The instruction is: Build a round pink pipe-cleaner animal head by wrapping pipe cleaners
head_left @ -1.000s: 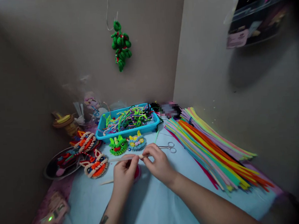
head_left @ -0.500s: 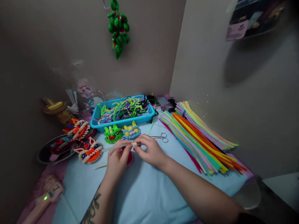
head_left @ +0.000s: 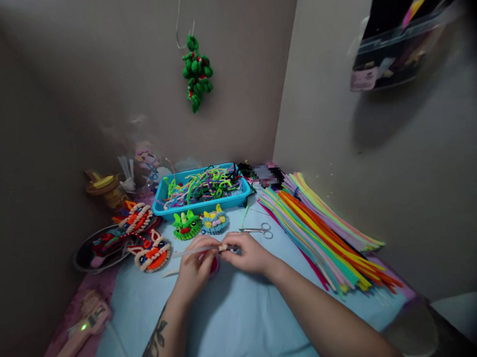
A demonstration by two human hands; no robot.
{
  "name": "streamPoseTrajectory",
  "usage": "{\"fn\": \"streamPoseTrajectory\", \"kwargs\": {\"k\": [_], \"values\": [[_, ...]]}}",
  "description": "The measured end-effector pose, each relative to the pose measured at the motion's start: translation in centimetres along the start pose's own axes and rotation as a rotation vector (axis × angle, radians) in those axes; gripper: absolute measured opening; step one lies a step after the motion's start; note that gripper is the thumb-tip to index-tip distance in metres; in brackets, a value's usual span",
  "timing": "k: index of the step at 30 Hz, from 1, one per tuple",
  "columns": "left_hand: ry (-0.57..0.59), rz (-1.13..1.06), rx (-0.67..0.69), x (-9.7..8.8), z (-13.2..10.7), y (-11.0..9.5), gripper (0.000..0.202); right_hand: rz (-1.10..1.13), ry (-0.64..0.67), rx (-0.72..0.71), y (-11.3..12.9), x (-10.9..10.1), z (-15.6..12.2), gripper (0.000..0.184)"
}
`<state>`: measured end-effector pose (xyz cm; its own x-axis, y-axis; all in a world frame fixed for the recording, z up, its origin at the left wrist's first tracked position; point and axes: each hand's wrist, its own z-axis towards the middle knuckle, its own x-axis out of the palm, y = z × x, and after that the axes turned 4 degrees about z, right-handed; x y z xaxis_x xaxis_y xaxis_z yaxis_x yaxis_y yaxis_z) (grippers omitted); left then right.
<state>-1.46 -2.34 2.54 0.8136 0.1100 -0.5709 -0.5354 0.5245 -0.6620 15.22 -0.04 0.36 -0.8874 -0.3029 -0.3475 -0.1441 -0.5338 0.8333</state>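
My left hand is closed in a pinch on a thin pale grey rod, which sticks out to its left. Opposite it, fingertips almost touching, my right hand pinches a short cream pipe-cleaner coil around the rod. Under the left hand lies a small red round thing, mostly hidden. A loose cream pipe-cleaner piece rests to its left. Just beyond the hands sit a green fuzzy animal head and a blue and yellow one. Small scissors lie beyond my right hand.
A blue tray of pipe-cleaner scraps stands at the back. Bundles of long pipe cleaners spread on the right. Orange and cream heads and a dark round tray are left. A pink glue gun lies at front left.
The view has tilted up slightly, so everything sits lower and a little to the right. Both hands keep their pinch on the rod and coil, with only slight finger movement.
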Motion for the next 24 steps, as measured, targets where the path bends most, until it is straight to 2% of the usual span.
{"fn": "streamPoseTrajectory", "kwargs": {"k": [5, 9, 13, 18, 21, 24], "values": [[-0.006, -0.009, -0.029, 0.1, 0.0, 0.1, 0.017, -0.058, -0.013, -0.085, 0.0, -0.2, -0.1, 0.011], [-0.061, -0.012, -0.122, 0.5, -0.1, 0.5, 0.016, -0.167, -0.057, -0.121, -0.1, -0.1, -0.2, 0.015], [-0.082, -0.044, -0.241, 1.1, -0.1, 0.7, 0.019, -0.373, -0.054, -0.138, -0.2, 0.2, -0.3, 0.016], [-0.077, 0.028, -0.357, 1.6, -0.3, 1.0, 0.024, -0.639, -0.050, -0.129, -0.6, 0.9, -0.4, 0.017], [-0.089, -0.025, -0.387, 1.5, -0.3, 1.3, 0.023, -0.591, -0.067, -0.077, -0.7, 1.2, -0.4, 0.016], [-0.108, -0.098, -0.379, 1.3, -0.2, 1.3, 0.021, -0.353, -0.077, -0.012, -0.6, 1.1, -0.4, 0.011]]}}
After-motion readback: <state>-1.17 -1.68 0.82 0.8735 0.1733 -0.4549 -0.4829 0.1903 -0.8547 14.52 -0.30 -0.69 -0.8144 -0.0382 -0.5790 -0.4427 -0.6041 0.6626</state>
